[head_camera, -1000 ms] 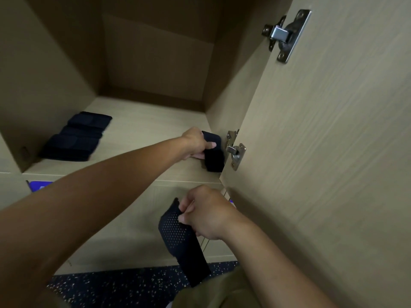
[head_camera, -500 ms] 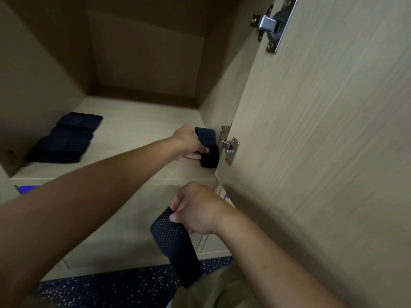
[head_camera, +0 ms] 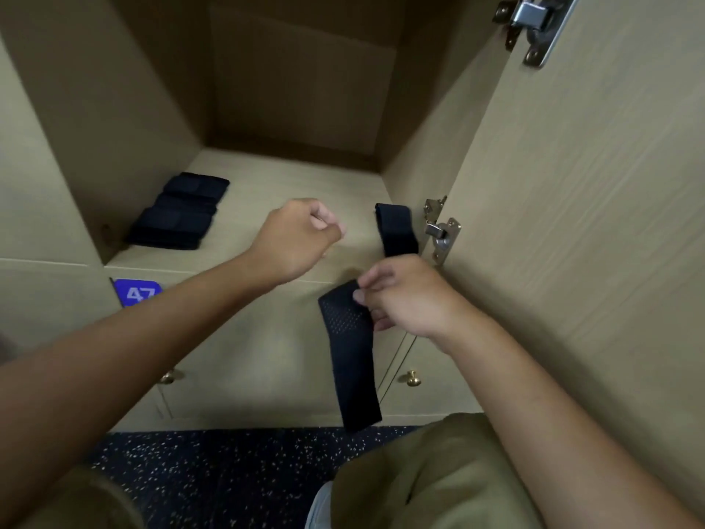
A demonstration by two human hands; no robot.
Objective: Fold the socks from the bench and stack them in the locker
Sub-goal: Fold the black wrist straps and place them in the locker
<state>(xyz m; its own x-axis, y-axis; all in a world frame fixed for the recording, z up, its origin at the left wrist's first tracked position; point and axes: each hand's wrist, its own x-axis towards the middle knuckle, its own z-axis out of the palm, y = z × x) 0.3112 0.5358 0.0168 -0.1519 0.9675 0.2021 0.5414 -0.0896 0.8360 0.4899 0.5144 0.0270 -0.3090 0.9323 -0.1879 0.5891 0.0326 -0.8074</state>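
The open locker [head_camera: 290,173] is holding a stack of folded socks [head_camera: 177,211] at its left wall and one folded sock [head_camera: 396,231] at its right front corner. Below the locker's front edge, the right hand [head_camera: 408,295] is pinching a hanging sock [head_camera: 349,353]. The left hand [head_camera: 297,238] is hovering curled, gripping nothing.

The right hand [head_camera: 410,297] hides the folded sock's [head_camera: 396,230] near end, and the upper hinge [head_camera: 534,26] is cut off.

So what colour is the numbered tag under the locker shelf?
Blue tag with pale digits, head view.
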